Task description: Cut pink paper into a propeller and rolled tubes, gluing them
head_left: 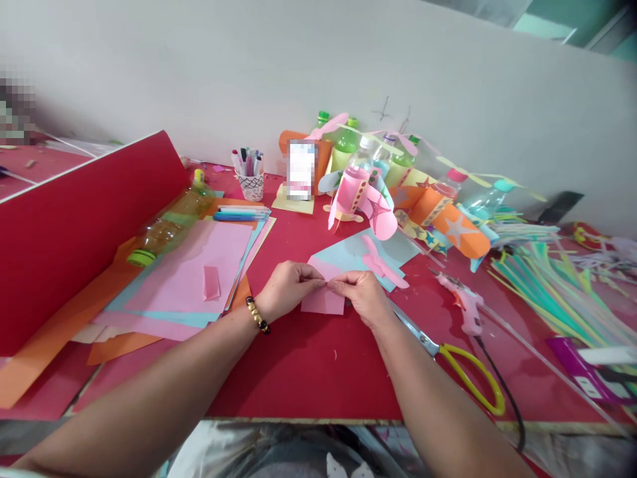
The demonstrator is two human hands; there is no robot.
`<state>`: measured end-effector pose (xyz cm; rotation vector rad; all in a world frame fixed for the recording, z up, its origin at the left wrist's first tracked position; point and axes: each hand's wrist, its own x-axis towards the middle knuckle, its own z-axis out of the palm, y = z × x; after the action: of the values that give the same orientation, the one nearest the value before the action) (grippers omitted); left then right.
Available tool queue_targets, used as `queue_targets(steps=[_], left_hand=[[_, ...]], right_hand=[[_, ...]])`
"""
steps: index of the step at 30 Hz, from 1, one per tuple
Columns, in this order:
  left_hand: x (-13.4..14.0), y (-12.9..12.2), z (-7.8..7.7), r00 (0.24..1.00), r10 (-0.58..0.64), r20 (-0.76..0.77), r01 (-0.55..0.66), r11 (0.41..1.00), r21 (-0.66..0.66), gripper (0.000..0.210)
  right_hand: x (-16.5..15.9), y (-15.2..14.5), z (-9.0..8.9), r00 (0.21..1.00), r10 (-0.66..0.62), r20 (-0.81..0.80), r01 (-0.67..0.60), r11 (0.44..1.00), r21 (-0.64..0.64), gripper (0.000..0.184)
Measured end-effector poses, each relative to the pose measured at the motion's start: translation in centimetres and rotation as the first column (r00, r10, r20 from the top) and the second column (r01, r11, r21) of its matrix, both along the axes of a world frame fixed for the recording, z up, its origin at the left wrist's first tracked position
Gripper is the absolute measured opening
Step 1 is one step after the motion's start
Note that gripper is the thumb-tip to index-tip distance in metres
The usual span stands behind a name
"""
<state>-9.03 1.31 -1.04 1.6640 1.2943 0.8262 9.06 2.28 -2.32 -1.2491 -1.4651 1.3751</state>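
Observation:
My left hand point(288, 289) and my right hand point(365, 295) meet at the middle of the red table, thumbs and fingertips pinched close together. Between them is a piece of pink paper point(322, 305), partly covered by my fingers; whether a fold runs under the fingertips I cannot make out. Just beyond my right hand, a pink paper propeller point(381, 262) rests on a light blue sheet point(338, 249). Scissors with yellow handles point(470, 378) lie beside my right forearm, their blades pointing toward that hand.
A pink glue gun point(462, 302) with a black cord lies on the right, near plastic strips point(542, 285). Bottle planes point(355, 192) stand at the back. Stacked paper sheets point(184, 265), a plastic bottle point(172, 219) and a pen cup point(251, 184) are on the left.

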Motion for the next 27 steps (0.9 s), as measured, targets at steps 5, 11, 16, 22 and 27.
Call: queue_targets(steps=[5,11,16,22,27], left_hand=[[-0.07,0.01,0.06,1.000,0.009,-0.011,-0.009,1.000,0.006,0.027],[-0.04,-0.03,0.40,1.000,0.002,-0.032,-0.002,1.000,0.020,0.025],[-0.14,0.06,0.38,0.999,-0.008,-0.035,0.009,1.000,0.021,0.024],[-0.15,0.06,0.45,0.999,-0.019,-0.047,0.019,1.000,0.008,0.025],[0.14,-0.12,0.32,0.997,-0.007,-0.081,0.012,0.998,0.068,0.021]], right_hand=[[0.21,0.06,0.16,0.999,0.027,0.021,-0.027,0.999,0.019,0.023],[0.44,0.15,0.28,0.998,0.057,0.031,-0.057,0.998,0.011,0.022],[0.67,0.28,0.35,0.995,0.093,0.024,-0.093,0.995,-0.026,0.025],[0.60,0.30,0.34,0.997,0.070,0.039,-0.070,0.997,-0.011,0.025],[0.27,-0.02,0.51,0.994,0.080,0.079,-0.081,0.997,0.004,0.025]])
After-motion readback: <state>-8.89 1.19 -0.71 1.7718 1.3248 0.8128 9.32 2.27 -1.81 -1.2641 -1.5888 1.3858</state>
